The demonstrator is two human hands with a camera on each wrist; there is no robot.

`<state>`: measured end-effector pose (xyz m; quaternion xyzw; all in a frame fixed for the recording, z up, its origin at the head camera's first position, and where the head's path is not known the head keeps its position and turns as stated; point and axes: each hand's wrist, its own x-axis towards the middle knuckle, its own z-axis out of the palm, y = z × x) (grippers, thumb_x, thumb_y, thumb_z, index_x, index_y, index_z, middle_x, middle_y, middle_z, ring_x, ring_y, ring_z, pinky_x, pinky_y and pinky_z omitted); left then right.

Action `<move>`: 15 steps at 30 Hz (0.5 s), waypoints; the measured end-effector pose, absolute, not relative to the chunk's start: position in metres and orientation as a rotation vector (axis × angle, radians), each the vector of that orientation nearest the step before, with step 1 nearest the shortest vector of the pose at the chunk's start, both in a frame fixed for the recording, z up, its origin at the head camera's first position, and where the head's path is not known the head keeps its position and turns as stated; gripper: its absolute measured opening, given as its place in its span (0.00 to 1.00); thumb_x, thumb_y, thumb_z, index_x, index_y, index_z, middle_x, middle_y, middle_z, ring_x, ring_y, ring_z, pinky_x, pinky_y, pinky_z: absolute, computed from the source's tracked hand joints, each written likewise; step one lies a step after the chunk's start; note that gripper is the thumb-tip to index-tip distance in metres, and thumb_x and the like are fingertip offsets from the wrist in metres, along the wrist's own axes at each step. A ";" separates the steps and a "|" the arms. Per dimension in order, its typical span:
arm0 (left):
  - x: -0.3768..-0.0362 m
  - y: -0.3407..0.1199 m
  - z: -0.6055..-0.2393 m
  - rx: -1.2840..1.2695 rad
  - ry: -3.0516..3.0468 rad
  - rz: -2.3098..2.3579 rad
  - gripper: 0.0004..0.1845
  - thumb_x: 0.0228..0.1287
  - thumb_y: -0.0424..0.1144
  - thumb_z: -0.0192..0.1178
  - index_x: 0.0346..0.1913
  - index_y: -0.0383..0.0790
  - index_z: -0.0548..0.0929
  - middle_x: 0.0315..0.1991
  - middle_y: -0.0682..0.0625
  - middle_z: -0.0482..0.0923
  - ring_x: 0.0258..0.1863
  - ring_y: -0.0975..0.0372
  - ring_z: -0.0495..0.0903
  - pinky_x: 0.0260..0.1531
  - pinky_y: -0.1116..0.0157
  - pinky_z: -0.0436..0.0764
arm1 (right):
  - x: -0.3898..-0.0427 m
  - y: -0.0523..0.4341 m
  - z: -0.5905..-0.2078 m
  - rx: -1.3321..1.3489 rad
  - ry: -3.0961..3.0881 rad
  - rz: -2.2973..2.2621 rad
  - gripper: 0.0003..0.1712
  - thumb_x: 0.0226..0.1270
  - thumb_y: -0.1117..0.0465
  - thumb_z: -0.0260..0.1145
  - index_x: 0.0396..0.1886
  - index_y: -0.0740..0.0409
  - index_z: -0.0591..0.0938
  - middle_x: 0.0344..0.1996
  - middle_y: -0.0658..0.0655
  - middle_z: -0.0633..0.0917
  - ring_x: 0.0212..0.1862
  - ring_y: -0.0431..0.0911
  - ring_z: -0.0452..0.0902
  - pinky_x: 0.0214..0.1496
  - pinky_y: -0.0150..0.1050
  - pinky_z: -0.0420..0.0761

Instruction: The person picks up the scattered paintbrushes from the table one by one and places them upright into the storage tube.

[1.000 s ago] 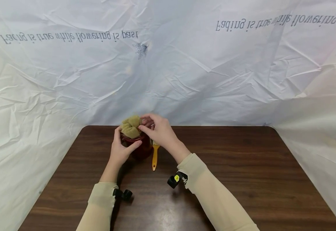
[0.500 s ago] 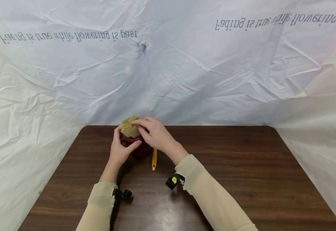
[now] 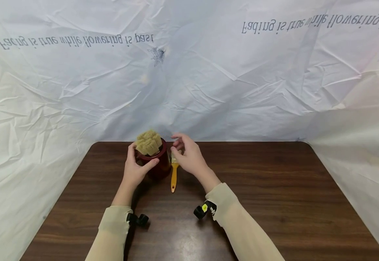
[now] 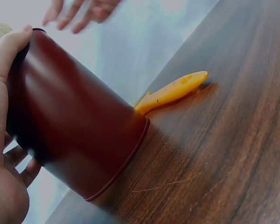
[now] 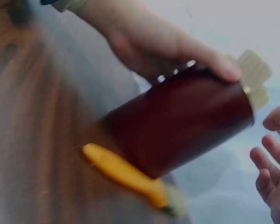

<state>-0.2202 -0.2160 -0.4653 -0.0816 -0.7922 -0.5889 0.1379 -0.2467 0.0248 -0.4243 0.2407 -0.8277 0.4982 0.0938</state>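
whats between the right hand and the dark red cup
In the head view, the yellow-handled brush lies flat on the table between the right hand and the dark red cup, close beside the cup.

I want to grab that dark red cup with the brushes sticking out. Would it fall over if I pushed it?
Probably yes, if pushed near the top. The tall dark red plastic cup is narrow, and the tan brush bristles bunch above its rim, likely making it top-heavy. Its smooth shiny wall could be slippery. The left hand holds it, which suggests it needs steadying.
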 end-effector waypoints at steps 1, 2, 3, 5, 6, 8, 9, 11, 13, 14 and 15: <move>-0.223 -0.218 -0.469 -0.235 -2.295 -1.698 0.50 0.63 0.37 0.78 0.83 0.46 0.60 0.73 0.38 0.71 0.70 0.46 0.73 0.68 0.39 0.72 | -0.247 0.026 -0.431 0.669 -2.472 1.491 0.21 0.81 0.63 0.67 0.69 0.55 0.80 0.49 0.54 0.84 0.49 0.46 0.84 0.50 0.47 0.86; -0.225 -0.219 -0.473 -0.235 -2.295 -1.692 0.50 0.63 0.37 0.78 0.84 0.48 0.60 0.73 0.39 0.72 0.70 0.47 0.73 0.68 0.39 0.72 | -0.247 0.028 -0.438 0.639 -2.492 1.485 0.20 0.80 0.64 0.68 0.68 0.57 0.80 0.48 0.55 0.84 0.48 0.47 0.84 0.50 0.47 0.86; -0.225 -0.219 -0.473 -0.241 -2.290 -1.690 0.51 0.63 0.38 0.79 0.84 0.50 0.61 0.72 0.41 0.72 0.70 0.48 0.74 0.68 0.40 0.73 | -0.247 0.029 -0.445 0.609 -2.523 1.476 0.20 0.79 0.64 0.68 0.67 0.58 0.81 0.48 0.56 0.83 0.46 0.47 0.83 0.50 0.47 0.85; -0.226 -0.220 -0.474 -0.247 -2.290 -1.680 0.50 0.63 0.40 0.79 0.83 0.52 0.62 0.72 0.43 0.73 0.69 0.49 0.74 0.67 0.40 0.73 | -0.247 0.029 -0.457 0.561 -2.605 1.432 0.19 0.78 0.63 0.70 0.64 0.60 0.82 0.46 0.57 0.83 0.43 0.47 0.82 0.48 0.44 0.85; -0.226 -0.220 -0.474 -0.250 -2.288 -1.679 0.49 0.63 0.40 0.79 0.83 0.52 0.62 0.71 0.43 0.73 0.69 0.50 0.75 0.67 0.40 0.74 | -0.247 0.029 -0.462 0.545 -2.649 1.403 0.19 0.77 0.62 0.71 0.64 0.60 0.82 0.46 0.57 0.83 0.42 0.47 0.82 0.48 0.43 0.84; -0.226 -0.220 -0.474 -0.253 -2.289 -1.672 0.49 0.63 0.42 0.80 0.82 0.54 0.63 0.71 0.44 0.74 0.69 0.51 0.75 0.67 0.40 0.74 | -0.245 0.028 -0.470 0.517 -2.721 1.356 0.21 0.77 0.59 0.73 0.64 0.62 0.82 0.46 0.58 0.83 0.41 0.47 0.80 0.47 0.44 0.83; -0.226 -0.220 -0.474 -0.253 -2.292 -1.669 0.48 0.63 0.43 0.80 0.82 0.54 0.63 0.70 0.44 0.74 0.68 0.51 0.75 0.67 0.40 0.74 | -0.244 0.027 -0.473 0.498 -2.748 1.344 0.22 0.77 0.58 0.74 0.64 0.62 0.82 0.46 0.58 0.83 0.41 0.47 0.79 0.47 0.44 0.83; -0.226 -0.220 -0.474 -0.251 -2.300 -1.663 0.48 0.64 0.44 0.79 0.82 0.53 0.63 0.71 0.44 0.74 0.69 0.50 0.75 0.67 0.39 0.74 | -0.243 0.026 -0.476 0.457 -2.791 1.322 0.24 0.77 0.55 0.75 0.64 0.61 0.81 0.47 0.58 0.83 0.42 0.48 0.79 0.48 0.46 0.83; -0.226 -0.219 -0.474 -0.248 -2.300 -1.661 0.49 0.64 0.44 0.80 0.82 0.52 0.63 0.71 0.43 0.73 0.69 0.50 0.75 0.67 0.39 0.74 | -0.242 0.025 -0.479 0.420 -2.822 1.298 0.27 0.75 0.52 0.76 0.64 0.61 0.80 0.47 0.58 0.83 0.43 0.50 0.79 0.50 0.49 0.82; -0.226 -0.219 -0.474 -0.247 -2.299 -1.660 0.49 0.64 0.44 0.80 0.82 0.52 0.63 0.71 0.43 0.73 0.69 0.49 0.75 0.67 0.39 0.74 | -0.241 0.024 -0.480 0.402 -2.836 1.287 0.28 0.74 0.51 0.77 0.64 0.61 0.80 0.47 0.58 0.83 0.44 0.51 0.80 0.51 0.50 0.83; -0.226 -0.219 -0.474 -0.246 -2.299 -1.660 0.49 0.64 0.44 0.80 0.82 0.51 0.62 0.71 0.43 0.73 0.69 0.49 0.75 0.67 0.39 0.74 | -0.241 0.024 -0.481 0.383 -2.848 1.280 0.30 0.73 0.50 0.78 0.64 0.61 0.80 0.47 0.58 0.83 0.45 0.52 0.81 0.52 0.51 0.83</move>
